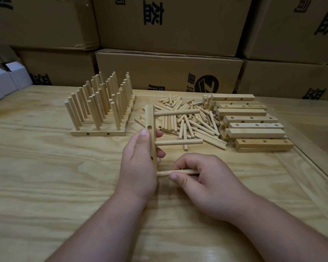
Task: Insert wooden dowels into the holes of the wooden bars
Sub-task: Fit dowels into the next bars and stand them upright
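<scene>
The left hand point(138, 165) wraps a wooden bar point(151, 133), thumb pressed on its front face, fingers curled behind, holding it upright above the table point(45, 176). Two dowels project rightward from the bar. The right hand point(201, 178) pinches a third dowel point(176, 172) horizontally between thumb and curled fingers, its tip at the bar's lower end.

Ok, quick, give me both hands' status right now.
Left hand: closed around the wooden bar, held upright.
Right hand: closed on a dowel, its tip at the bar's lowest hole.
</scene>
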The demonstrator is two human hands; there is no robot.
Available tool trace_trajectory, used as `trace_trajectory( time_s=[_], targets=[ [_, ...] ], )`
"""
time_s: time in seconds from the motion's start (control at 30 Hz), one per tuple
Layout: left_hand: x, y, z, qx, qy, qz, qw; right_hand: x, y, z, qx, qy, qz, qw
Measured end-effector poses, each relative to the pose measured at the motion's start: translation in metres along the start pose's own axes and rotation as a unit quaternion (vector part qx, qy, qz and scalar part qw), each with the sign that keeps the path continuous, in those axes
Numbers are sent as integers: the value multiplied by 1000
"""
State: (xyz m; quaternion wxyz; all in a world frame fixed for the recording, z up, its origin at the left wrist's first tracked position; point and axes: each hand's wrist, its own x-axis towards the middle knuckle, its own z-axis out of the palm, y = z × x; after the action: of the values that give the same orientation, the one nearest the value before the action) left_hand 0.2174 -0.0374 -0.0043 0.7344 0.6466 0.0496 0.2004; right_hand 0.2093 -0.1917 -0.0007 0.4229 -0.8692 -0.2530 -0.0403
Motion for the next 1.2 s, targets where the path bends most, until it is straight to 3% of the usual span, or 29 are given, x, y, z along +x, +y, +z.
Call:
trace_trajectory(
  time_s=[0.13,0.3,0.43,0.6,0.87,1.07,1.2],
  targets=[
    [3,-1,1,27,5,-18,999,2,6,-5,61,10,25,998],
    [8,-3,0,20,22,-50,998,3,10,-2,161,116,28,980],
    [10,-3,0,1,39,-70,997,2,12,-4,187,153,-3,970],
    [11,-3,-1,-7,48,-77,996,1,12,-4,148,159,-16,976],
    [12,-3,-1,-8,57,-85,995,1,12,-9,177,123,15,976],
    [11,-1,-1,-35,63,-81,994,6,7,-8,381,72,104,916],
    [11,2,-2,-69,64,-74,993,8,4,-10,539,-68,175,821]
  ],
)
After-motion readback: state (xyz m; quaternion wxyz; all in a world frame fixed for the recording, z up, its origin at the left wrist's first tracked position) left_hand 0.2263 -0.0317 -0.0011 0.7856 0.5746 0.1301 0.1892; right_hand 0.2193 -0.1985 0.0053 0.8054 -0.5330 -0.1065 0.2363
